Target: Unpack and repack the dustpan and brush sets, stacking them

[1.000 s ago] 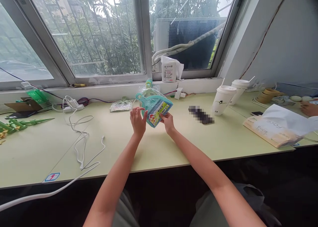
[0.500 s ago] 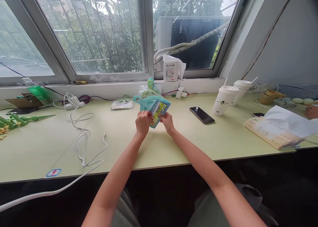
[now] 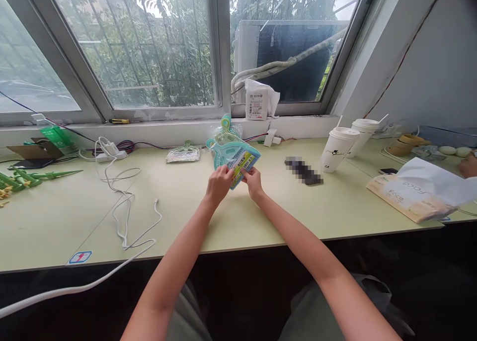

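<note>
Both hands grip a small teal dustpan (image 3: 225, 153) with a hole in its handle, held tilted above the table. A blue and yellow printed label (image 3: 244, 164) covers its wide end. My left hand (image 3: 219, 184) is closed on the lower left edge, while my right hand (image 3: 254, 182) pinches the label's right side. Just behind stands a bundle of similar green items (image 3: 226, 127) in clear plastic, partly hidden by the dustpan. To the left lies a flat packet with a green handle and pale lower part (image 3: 182, 154).
White cables (image 3: 126, 197) and a power strip (image 3: 112, 154) lie on the left of the table (image 3: 179, 221). Rightward are a blurred-out phone (image 3: 303, 171), two lidded cups (image 3: 337, 149) and a tissue pack (image 3: 406, 197). Another person's hand (image 3: 468, 164) shows at the right edge.
The dustpan has shifted slightly right and turned, its handle now lower to the right. My left hand has moved a little right with it, and both hands keep their hold.
</note>
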Tool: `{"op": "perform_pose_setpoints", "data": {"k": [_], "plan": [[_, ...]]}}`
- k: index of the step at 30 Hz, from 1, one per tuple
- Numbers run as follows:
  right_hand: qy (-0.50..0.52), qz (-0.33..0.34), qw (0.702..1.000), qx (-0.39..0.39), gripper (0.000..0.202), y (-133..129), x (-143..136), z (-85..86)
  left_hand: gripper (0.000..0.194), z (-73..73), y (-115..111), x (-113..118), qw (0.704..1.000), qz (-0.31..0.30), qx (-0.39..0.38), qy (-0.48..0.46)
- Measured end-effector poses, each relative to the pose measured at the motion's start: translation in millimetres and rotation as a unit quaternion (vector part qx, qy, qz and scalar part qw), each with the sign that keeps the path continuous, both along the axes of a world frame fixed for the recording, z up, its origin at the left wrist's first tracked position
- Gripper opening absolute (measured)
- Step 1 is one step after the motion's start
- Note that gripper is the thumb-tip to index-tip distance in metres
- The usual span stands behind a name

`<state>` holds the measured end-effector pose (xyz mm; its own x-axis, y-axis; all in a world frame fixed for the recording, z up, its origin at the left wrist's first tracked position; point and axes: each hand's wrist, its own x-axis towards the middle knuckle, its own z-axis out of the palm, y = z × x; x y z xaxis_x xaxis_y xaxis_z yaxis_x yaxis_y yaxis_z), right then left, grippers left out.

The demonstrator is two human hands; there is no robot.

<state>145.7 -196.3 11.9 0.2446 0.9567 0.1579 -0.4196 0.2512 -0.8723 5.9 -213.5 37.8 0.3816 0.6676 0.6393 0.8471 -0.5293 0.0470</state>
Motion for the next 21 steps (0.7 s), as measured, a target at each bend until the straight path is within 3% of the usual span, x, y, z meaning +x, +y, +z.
{"op": "perform_pose_setpoints", "data": {"k": [3, 11, 17, 21], "plan": [[0.016, -0.010, 1.000, -0.005, 0.033, 2.0, 2.8, -1.0, 0.019, 2.0, -0.6, 1.4, 1.000, 0.005, 0.004, -0.012], [0.018, -0.007, 1.000, -0.006, 0.037, 4.0, 6.9, -1.4, 0.034, -0.8, 0.6, -0.1, 0.999, 0.023, 0.038, 0.023], [0.032, 0.007, 0.999, 0.009, 0.036, 2.1, 6.7, 3.3, 0.044, -0.5, -1.1, 0.0, 0.999, 0.042, 0.004, 0.020], [0.036, 0.003, 0.999, 0.011, 0.035, 1.0, 7.7, 5.2, 0.042, 0.5, -1.7, 0.6, 0.999, 0.040, 0.026, 0.015]]}}
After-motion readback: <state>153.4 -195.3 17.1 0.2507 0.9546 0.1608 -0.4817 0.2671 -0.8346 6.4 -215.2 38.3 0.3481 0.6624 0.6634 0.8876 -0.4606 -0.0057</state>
